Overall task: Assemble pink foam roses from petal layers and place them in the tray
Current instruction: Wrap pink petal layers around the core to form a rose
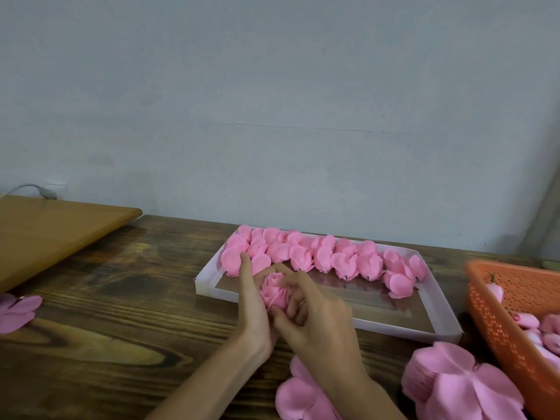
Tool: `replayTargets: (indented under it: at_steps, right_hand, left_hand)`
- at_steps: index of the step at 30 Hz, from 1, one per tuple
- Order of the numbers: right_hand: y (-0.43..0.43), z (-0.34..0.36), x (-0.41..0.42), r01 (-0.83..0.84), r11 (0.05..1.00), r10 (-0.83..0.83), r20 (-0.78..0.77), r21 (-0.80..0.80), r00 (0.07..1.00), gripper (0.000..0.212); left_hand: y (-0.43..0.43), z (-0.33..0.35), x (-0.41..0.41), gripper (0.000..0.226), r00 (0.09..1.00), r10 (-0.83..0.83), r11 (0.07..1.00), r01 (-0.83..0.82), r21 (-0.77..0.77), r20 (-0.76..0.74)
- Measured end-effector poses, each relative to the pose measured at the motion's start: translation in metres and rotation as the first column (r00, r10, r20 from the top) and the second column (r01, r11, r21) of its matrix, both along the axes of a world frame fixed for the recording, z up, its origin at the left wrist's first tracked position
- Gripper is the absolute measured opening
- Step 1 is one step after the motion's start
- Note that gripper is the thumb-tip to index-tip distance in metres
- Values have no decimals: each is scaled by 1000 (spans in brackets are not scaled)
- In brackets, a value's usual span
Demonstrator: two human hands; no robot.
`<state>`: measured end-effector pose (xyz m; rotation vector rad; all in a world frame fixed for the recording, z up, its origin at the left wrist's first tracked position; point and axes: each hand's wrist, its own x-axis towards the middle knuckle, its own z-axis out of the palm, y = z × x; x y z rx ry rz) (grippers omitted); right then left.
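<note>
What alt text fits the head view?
Two bare hands, left hand and right hand, hold a pink rose over a wooden table, at the near edge of a white tray lined with finished roses. An orange basket and loose petal stacks sit at right.
</note>
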<state>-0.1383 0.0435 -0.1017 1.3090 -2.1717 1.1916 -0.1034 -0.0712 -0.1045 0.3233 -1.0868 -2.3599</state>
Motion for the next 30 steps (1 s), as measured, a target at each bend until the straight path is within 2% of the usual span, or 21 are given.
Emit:
replayTargets:
  at_steps: [6,11,15,19,24,26,30]
  right_hand:
    - [1,2,0,17,1000,-16,-25,23,1000,50]
    - [4,7,-5,38,998,-39,-34,-47,999,45]
    - [9,18,-14,-20,997,16,-53,-69,998,51]
    - [17,26,-25,-99,995,95,-109,-34,990,52]
    - [25,31,-33,-145,985,150,-46,94,988,55]
    - [27,30,-36,-151,984,154,-24,90,988,49]
    - [30,33,-40,-225,974,220,137,21,966,43]
  left_hand:
    - [2,2,2,76,1000,-19,998,18,-65,-5]
    - [-2,8,6,52,974,-223,957,210,-201,-44]
    - [-8,9,9,41,922,-383,863,334,-378,-58]
    - [-17,4,12,72,909,-417,841,389,-375,7]
    - [-19,2,15,81,859,-512,773,463,-433,6]
    - [-18,2,16,85,846,-532,750,484,-450,22]
    - [-17,5,17,91,844,-536,735,479,-480,22]
